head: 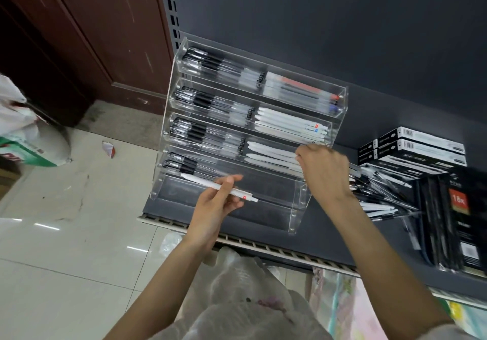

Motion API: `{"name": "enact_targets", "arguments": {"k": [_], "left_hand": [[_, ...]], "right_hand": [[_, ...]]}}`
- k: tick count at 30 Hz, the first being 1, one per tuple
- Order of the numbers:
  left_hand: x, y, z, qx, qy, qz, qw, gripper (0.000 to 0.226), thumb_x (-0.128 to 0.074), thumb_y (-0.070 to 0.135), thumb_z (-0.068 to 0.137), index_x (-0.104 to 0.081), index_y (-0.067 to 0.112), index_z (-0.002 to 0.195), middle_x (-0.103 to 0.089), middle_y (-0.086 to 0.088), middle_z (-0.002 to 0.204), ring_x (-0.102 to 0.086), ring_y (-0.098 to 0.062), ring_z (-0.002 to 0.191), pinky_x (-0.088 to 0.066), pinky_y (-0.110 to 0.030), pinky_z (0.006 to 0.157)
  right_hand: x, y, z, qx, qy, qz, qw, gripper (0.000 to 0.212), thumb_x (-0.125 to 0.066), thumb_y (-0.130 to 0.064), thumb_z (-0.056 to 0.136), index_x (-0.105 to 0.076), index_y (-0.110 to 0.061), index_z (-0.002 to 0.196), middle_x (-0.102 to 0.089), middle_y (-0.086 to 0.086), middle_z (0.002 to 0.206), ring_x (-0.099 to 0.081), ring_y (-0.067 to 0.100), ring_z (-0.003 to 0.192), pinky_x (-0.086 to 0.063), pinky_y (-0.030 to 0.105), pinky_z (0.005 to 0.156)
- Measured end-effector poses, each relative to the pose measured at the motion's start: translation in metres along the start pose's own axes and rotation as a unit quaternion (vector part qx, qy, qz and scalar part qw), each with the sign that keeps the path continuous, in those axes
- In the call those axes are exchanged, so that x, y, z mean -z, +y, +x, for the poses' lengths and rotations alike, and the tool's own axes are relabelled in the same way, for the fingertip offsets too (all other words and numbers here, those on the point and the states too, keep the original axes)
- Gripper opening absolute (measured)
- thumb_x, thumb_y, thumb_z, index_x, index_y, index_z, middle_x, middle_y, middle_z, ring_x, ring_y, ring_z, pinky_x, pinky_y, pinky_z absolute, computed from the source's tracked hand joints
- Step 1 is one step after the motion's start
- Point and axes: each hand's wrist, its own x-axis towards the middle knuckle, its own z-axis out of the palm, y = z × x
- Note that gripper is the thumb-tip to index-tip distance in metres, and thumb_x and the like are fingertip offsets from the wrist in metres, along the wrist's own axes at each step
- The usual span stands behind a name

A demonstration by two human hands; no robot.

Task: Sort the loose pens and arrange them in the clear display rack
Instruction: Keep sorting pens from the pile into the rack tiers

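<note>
A dark grey shelf unit (342, 18) stood against a reddish-brown wooden door (87, 36). Glossy pale floor tiles (66, 260) reflected overhead light, with scraps of litter (108, 149) scattered.

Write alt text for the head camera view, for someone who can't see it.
A person's left hand holds a white pen in front of a clear tiered rack on a dark shelf, while the right hand reaches into a row of white pens. Loose pens lie piled to the right.

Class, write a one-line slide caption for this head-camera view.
Left hand holds a white pen while right hand reaches into the clear rack.
</note>
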Motion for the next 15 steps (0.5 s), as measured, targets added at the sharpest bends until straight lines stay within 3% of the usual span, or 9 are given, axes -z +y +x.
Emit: {"name": "enact_targets", "arguments": {"k": [8, 11, 13, 15], "left_hand": [[-0.006, -0.001, 0.002, 0.005, -0.012, 0.005, 1.0, 0.026, -0.05, 0.025, 0.095, -0.067, 0.008, 0.107, -0.058, -0.001, 0.068, -0.061, -0.009, 0.075, -0.053, -0.022, 0.079], [-0.014, 0.002, 0.005, -0.012, -0.019, 0.03, 0.999, 0.025, -0.052, 0.022, 0.095, -0.065, 0.004, 0.108, -0.06, -0.001, 0.068, -0.065, -0.011, 0.076, -0.054, -0.021, 0.076], [-0.023, 0.006, 0.008, -0.024, -0.021, 0.041, 0.999, 0.023, -0.055, 0.02, 0.094, -0.064, 0.003, 0.106, -0.062, 0.0, 0.065, -0.067, -0.012, 0.073, -0.055, -0.021, 0.073], [-0.033, 0.008, 0.01, -0.039, -0.03, 0.058, 0.997, 0.023, -0.057, 0.018, 0.093, -0.064, -0.001, 0.104, -0.065, -0.001, 0.067, -0.067, -0.012, 0.072, -0.056, -0.022, 0.072]], "right_hand": [[0.002, -0.006, 0.001, -0.004, 0.044, 0.023, 0.999, 0.034, -0.091, -0.008, 0.041, -0.059, -0.016, 0.05, -0.052, -0.003, 0.053, -0.048, 0.013, 0.037, -0.028, 0.015, 0.036], [0.012, -0.004, -0.015, 0.013, 0.13, 0.18, 0.975, 0.013, -0.082, -0.016, 0.069, -0.07, -0.014, 0.074, -0.063, 0.0, 0.071, -0.06, 0.017, 0.051, -0.044, 0.022, 0.044], [0.029, -0.013, -0.033, 0.049, 0.101, 0.291, 0.95, 0.012, -0.072, -0.027, 0.082, -0.072, -0.02, 0.092, -0.069, -0.003, 0.085, -0.065, 0.016, 0.071, -0.048, 0.025, 0.057], [0.036, -0.025, -0.048, 0.073, 0.071, 0.293, 0.951, 0.021, -0.074, -0.03, 0.079, -0.07, -0.024, 0.099, -0.07, -0.006, 0.088, -0.064, 0.016, 0.081, -0.049, 0.027, 0.06]]}}
